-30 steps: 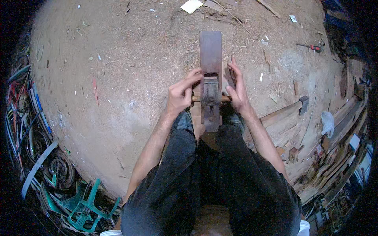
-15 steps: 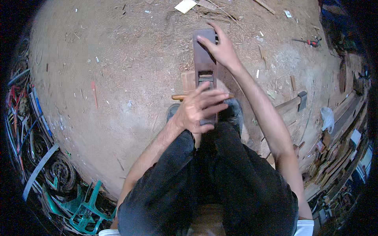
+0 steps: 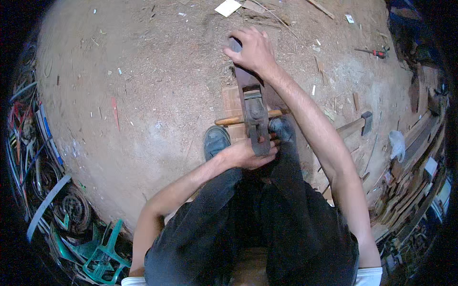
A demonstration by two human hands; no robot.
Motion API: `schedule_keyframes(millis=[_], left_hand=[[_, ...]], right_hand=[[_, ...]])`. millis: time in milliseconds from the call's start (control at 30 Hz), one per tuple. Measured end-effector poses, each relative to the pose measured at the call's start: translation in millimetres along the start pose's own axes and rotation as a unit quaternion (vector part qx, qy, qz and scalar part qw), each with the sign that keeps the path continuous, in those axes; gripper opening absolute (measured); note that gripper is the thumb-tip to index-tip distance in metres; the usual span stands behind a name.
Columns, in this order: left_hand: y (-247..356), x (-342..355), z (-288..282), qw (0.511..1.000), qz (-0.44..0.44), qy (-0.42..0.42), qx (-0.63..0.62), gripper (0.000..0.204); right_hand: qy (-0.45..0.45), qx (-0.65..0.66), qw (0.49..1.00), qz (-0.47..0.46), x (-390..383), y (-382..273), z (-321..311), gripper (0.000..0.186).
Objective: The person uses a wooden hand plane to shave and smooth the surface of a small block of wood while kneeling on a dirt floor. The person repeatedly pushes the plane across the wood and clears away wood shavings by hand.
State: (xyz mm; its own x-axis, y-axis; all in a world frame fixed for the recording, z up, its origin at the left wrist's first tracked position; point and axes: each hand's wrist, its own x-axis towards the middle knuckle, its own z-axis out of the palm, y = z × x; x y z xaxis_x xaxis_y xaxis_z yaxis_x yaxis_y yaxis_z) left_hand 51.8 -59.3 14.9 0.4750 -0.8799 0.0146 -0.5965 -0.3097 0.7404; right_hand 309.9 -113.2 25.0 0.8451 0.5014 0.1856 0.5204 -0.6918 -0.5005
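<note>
A long dark wooden hand plane (image 3: 247, 78) points away from me between my knees, slightly tilted with its far end to the left. Its mouth and blade area are in the middle, and a light wooden crossbar handle (image 3: 230, 120) sticks out on both sides. My right hand (image 3: 255, 50) is closed over the far end, thumb on the left side. At the near end, my left hand (image 3: 245, 155) wraps around the plane from below, with a fingertip showing in the rear opening. Beneath the plane lies a pale wooden piece (image 3: 232, 97), partly covered.
My shoes (image 3: 216, 142) flank the plane on a dirt floor strewn with shavings. To the right lie an axe (image 3: 366, 123), a screwdriver (image 3: 379, 53), a plastic bag (image 3: 397, 144) and stacked boards (image 3: 405, 190). A green plastic chair (image 3: 107, 255) and clutter sit at the lower left.
My left hand has gone from open above the plane's near part to wrapped around its near end. My right hand has closed over the far end, and the plane has turned slightly.
</note>
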Motion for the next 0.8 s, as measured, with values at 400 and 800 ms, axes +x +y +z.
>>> schedule_keyframes(millis=[400,800], left_hand=[[-19,-19,118,-0.309,-0.018,0.009,-0.951,0.041],[25,-22,46,0.588,-0.419,0.094,-0.685,0.028]], right_hand=[[0.08,0.131,0.987,0.047,-67,3,-7,0.031],[0.103,0.152,0.981,0.058,-71,6,2,0.026]])
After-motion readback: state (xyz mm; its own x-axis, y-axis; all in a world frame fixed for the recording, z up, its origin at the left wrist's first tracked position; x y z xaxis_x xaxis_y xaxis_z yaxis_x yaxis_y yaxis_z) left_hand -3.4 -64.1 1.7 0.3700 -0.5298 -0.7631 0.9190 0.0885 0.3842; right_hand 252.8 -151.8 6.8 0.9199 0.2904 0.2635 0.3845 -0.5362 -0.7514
